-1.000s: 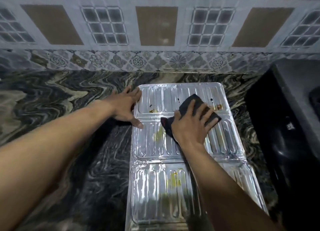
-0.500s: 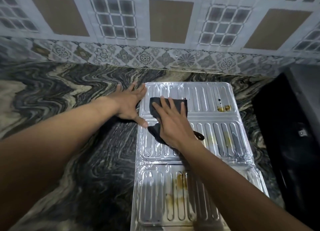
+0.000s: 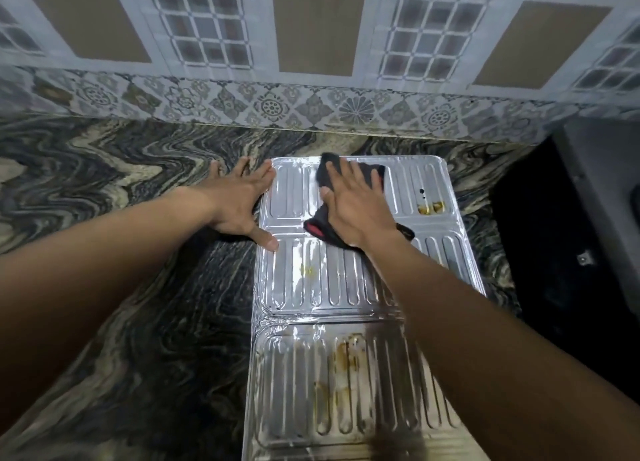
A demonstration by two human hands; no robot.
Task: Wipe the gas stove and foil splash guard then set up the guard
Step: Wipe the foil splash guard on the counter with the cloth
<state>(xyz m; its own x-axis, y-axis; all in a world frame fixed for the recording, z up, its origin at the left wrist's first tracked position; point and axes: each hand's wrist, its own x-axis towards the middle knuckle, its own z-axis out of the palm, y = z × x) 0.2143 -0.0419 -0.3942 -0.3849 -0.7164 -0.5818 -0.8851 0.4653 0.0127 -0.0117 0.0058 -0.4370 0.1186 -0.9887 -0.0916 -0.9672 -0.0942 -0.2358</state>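
Note:
The ribbed foil splash guard point(image 3: 311, 280) lies flat and unfolded on the marbled counter, three panels running from the wall towards me. Yellow-brown grease stains mark the far panel's right side point(image 3: 431, 207) and the near panel. My right hand point(image 3: 356, 207) presses flat on a dark cloth point(image 3: 322, 226) with a red edge, on the far panel near its top. My left hand point(image 3: 239, 201) rests spread on the counter at the guard's left edge, thumb on the foil, holding it down. The gas stove point(image 3: 568, 252) shows as a dark shape at the right.
The dark swirled stone counter point(image 3: 138, 287) stretches left of the guard. A patterned tile wall point(image 3: 311, 107) rises just behind the guard's far edge. The black stove body crowds the right side.
My right hand has slid the cloth from the far panel's right side to its left, then up towards its top edge. My left hand stays in place.

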